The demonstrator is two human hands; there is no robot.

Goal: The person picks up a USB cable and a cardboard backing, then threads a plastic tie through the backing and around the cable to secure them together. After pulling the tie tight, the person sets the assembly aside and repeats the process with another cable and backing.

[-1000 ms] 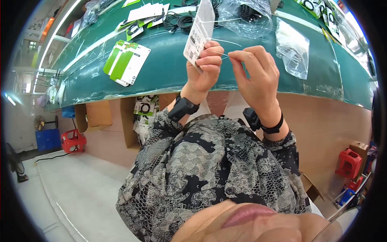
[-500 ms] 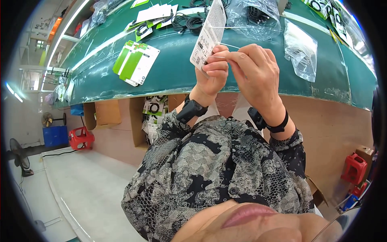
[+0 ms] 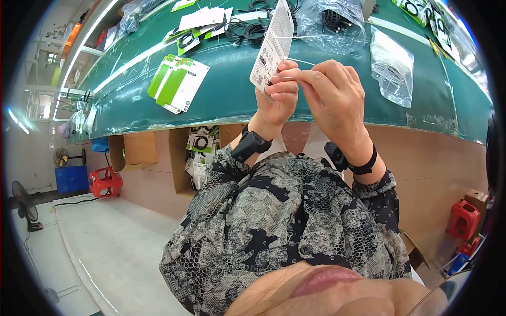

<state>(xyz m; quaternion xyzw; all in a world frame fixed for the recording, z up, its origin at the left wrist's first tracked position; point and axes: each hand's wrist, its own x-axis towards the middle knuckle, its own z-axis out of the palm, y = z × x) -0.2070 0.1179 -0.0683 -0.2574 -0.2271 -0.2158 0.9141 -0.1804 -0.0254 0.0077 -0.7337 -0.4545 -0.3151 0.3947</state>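
A white printed hang card [image 3: 271, 50] stands on edge in front of me. My left hand [image 3: 279, 102] is closed round its lower end. Several thin white plastic strips, looking like cable ties, stick out from the card's right side; one cable tie [image 3: 301, 61] bows toward my right hand [image 3: 337, 97]. The fingertips of that hand are pinched together on the thin white end of a tie, close to my left fingers. What lies on the card's far side is hidden from me.
Green-and-white cards [image 3: 179, 81] lie stacked to the left on the green table [image 3: 232, 89]. Farther back are coiled black cables [image 3: 247, 30], loose white cards [image 3: 201, 18] and a clear bag of cables [image 3: 334, 23]. A bag of white strips [image 3: 392, 66] lies to the right.
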